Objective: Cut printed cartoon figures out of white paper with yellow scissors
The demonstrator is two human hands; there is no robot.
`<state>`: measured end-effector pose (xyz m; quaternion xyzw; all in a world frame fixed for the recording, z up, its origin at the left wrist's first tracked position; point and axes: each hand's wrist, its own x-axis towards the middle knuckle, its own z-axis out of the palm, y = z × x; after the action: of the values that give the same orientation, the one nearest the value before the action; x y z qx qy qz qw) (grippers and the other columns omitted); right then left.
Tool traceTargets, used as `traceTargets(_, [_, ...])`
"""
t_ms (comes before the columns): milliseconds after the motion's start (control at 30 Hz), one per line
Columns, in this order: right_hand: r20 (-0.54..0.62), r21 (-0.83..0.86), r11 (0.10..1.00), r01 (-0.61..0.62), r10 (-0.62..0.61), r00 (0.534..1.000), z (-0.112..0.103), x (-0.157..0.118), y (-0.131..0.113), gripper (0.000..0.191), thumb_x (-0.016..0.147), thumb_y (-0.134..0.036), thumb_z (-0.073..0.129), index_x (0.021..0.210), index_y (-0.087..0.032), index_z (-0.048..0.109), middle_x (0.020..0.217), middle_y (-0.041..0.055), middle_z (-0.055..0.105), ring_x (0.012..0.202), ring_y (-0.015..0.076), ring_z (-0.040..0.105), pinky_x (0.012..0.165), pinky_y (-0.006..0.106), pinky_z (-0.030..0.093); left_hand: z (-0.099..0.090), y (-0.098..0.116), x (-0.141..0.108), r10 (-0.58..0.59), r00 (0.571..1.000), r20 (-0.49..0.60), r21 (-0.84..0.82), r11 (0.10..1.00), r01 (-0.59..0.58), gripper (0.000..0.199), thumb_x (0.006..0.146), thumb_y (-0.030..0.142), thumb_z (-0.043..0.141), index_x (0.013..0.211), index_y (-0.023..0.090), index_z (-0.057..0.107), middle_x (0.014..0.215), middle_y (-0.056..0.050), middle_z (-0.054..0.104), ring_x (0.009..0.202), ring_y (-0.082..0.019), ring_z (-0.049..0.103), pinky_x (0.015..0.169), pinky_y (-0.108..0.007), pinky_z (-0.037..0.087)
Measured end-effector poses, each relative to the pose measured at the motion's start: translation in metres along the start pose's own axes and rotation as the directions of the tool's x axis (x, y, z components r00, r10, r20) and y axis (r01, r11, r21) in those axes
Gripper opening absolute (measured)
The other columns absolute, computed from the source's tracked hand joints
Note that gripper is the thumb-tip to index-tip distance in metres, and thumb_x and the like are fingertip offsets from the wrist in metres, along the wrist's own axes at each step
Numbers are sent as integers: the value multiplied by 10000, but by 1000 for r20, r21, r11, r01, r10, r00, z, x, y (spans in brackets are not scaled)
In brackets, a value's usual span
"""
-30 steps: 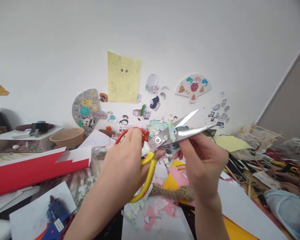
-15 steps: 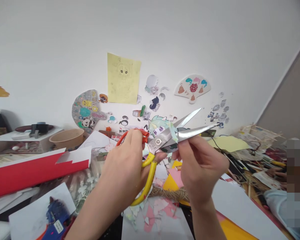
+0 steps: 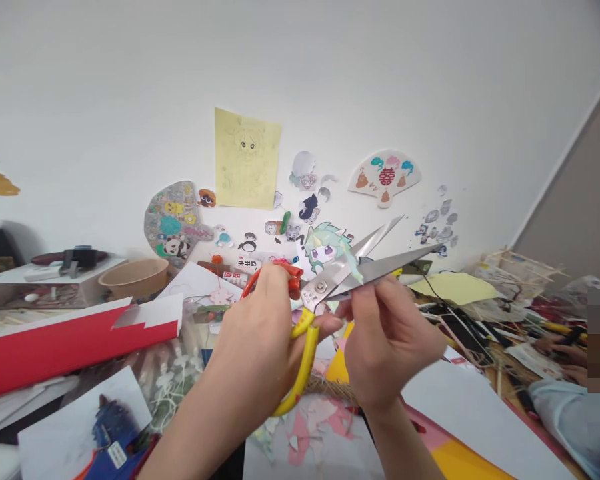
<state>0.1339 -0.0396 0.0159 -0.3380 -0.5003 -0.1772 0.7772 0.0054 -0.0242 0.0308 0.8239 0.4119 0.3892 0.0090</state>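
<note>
Large scissors (image 3: 321,287) with one red and one yellow handle are gripped in my left hand (image 3: 257,333), their blades parted and pointing up to the right. Between the blades lies a paper cutout (image 3: 327,250) of a pale green-haired cartoon figure with a horn and purple eyes. My right hand (image 3: 387,340) is closed just under the lower blade, with the cutout's lower edge pinched at its fingertips. The fingertips partly hide that edge.
Paper scraps (image 3: 305,427) lie on a white sheet below my hands. A red strip (image 3: 80,347) and a brown bowl (image 3: 135,277) are at left. Another person's hand and sleeve (image 3: 570,413) show at right. Drawings hang on the wall.
The cutout has turned, and more of its face and hair now shows above the blades. The scissors have shifted slightly right, and my right hand slightly left.
</note>
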Motion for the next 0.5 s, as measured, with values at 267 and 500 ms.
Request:
traceTargets(267, [-20, -48, 994, 96, -97, 995, 0, -3, 3, 314, 857, -72, 607, 572, -189, 547, 524, -35, 395, 529, 99, 344, 501, 302, 234, 1, 4, -2, -98, 992, 83, -12, 995, 99, 313, 929, 543, 437, 884, 259, 314, 714, 4, 536, 539, -199, 511, 505, -313, 359])
traceTargets(500, [-33, -66, 993, 94, -96, 995, 1, -6, 7, 351, 868, -103, 596, 532, -198, 559, 524, -19, 428, 523, 111, 359, 479, 302, 252, 5, 5, -3, -66, 996, 66, -67, 995, 70, 332, 941, 573, 410, 884, 257, 323, 732, 7, 540, 542, -183, 513, 508, -315, 382])
